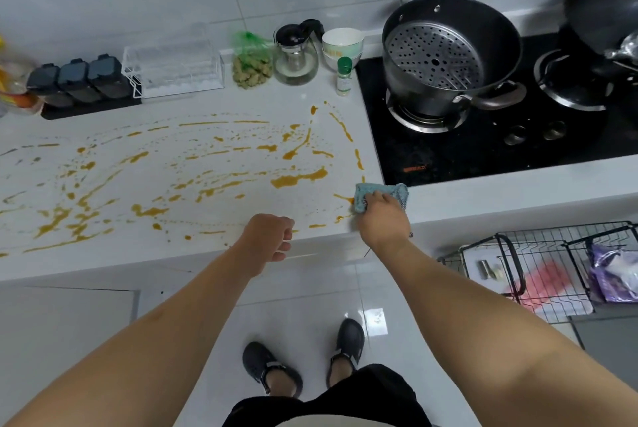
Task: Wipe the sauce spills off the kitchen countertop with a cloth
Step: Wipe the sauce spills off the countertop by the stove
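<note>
your right hand (379,216) presses a blue cloth (379,197) flat on the white countertop (172,264), fingers bent over it. the cloth sits near the front edge, just left of the black stove (483,150), and touches the right end of the sauce spills (297,180). your left hand (269,237) is curled in a fist and holds nothing. it hangs at the front edge of the countertop.

the orange spills spread from the cloth far to the left, in too many drops and streaks to count. that wide middle part has only sauce on it. at the back stand three dark jars (79,81), one clear box (172,67), one green net bag (250,64), one glass pot (297,54), a stack of bowls (341,47) and one small green-capped bottle (344,76). on the stove sit one steamer pot (448,50) and one wok (604,2). a wire rack (538,271) stands low on your right.
</note>
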`<state>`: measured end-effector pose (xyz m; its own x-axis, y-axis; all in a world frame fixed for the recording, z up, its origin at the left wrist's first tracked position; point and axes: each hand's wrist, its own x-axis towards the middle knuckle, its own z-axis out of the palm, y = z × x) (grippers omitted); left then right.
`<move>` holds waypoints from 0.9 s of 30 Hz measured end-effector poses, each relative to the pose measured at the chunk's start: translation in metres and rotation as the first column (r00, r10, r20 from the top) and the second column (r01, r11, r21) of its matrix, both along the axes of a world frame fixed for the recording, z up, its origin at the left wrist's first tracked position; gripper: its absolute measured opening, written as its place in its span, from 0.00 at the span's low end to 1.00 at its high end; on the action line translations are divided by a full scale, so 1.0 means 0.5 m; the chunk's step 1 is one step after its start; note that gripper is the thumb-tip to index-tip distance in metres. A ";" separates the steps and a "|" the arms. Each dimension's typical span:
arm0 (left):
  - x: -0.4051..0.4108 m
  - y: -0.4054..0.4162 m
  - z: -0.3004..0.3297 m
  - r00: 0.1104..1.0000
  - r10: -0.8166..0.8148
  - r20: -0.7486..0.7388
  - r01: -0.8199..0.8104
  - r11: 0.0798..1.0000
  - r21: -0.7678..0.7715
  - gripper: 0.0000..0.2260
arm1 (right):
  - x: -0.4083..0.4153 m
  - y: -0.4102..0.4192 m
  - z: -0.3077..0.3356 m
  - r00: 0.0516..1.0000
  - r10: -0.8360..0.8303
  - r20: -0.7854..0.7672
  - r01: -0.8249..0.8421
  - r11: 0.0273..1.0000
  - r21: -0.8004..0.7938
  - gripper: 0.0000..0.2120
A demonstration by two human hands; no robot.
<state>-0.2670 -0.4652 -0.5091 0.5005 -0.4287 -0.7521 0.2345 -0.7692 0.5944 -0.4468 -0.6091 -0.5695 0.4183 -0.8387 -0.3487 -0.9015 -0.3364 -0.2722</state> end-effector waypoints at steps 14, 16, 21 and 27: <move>0.006 0.020 -0.011 0.993 0.009 0.120 -0.026 0.990 0.140 0.04 | -0.072 -0.021 0.041 0.998 -0.053 -0.043 0.054 0.998 0.018 0.13; 0.007 0.040 -0.015 0.995 0.033 0.091 -0.048 0.984 0.171 0.02 | -0.038 -0.024 0.050 0.951 -0.254 0.176 0.234 0.964 0.127 0.15; 0.018 0.068 -0.025 0.996 0.075 0.041 -0.082 0.977 0.196 0.03 | 0.043 -0.013 0.044 0.924 0.142 0.354 -0.200 0.971 0.132 0.23; -0.001 0.060 -0.030 0.997 0.064 0.040 -0.070 0.981 0.181 0.04 | 0.052 0.019 -0.041 0.859 0.512 -0.019 -0.511 0.859 0.038 0.32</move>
<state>-0.2676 -0.4354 -0.5243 0.5498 -0.2505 -0.7968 0.2711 -0.8488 0.4539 -0.4207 -0.5995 -0.5900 0.7755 -0.4981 -0.3880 -0.6120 -0.7441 -0.2679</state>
